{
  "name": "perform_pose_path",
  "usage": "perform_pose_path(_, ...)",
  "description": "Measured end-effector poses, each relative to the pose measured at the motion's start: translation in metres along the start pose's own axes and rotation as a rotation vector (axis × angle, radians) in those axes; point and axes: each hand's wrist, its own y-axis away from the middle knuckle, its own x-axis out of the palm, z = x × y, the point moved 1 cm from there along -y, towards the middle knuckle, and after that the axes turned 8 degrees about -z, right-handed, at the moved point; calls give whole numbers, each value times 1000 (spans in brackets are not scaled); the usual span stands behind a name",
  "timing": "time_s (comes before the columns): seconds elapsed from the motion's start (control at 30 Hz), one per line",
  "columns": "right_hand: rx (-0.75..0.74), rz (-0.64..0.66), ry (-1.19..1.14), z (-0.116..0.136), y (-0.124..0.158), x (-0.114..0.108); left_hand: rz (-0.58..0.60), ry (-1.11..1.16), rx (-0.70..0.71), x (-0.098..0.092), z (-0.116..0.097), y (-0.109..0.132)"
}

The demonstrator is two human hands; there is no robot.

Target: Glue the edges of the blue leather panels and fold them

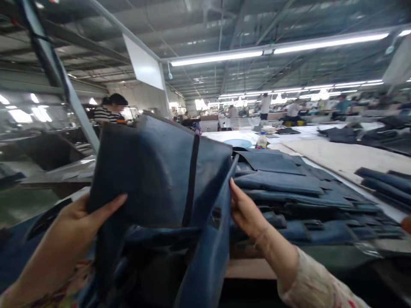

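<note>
Raised in front of me is a dark blue denim piece (160, 175) with a black strip running down it. My left hand (86, 222) grips its left edge, the thumb lying on the near face. At the right edge, my right hand (245, 207) pinches the cloth, its fingers partly hidden behind a narrow fold. From that side a blue length of the denim hangs down toward the bottom of the view. Just beyond my right hand, stacked denim pieces (279, 182) lie in overlapping rows on the table.
A bottle (262, 140) and a light blue round dish (237, 143) stand behind the stacks. More folded denim (385, 184) lies at right on a pale table surface (340, 156). A metal post (75, 107) rises at left. Another person (109, 111) is beyond it.
</note>
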Motion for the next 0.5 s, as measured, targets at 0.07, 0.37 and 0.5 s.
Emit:
perform_pose_path(0.07, 139, 22, -93, -18, 13, -26, 46, 128, -3, 3, -34, -36)
perform_pose_path(0.37, 31, -120, 7, 39, 26, -51, -156, -252, 601, 25, -206, -149)
perform_pose_path(0.5, -177, -163, 121, 104, -7, -53, -224, -265, 787, 62, -281, -180)
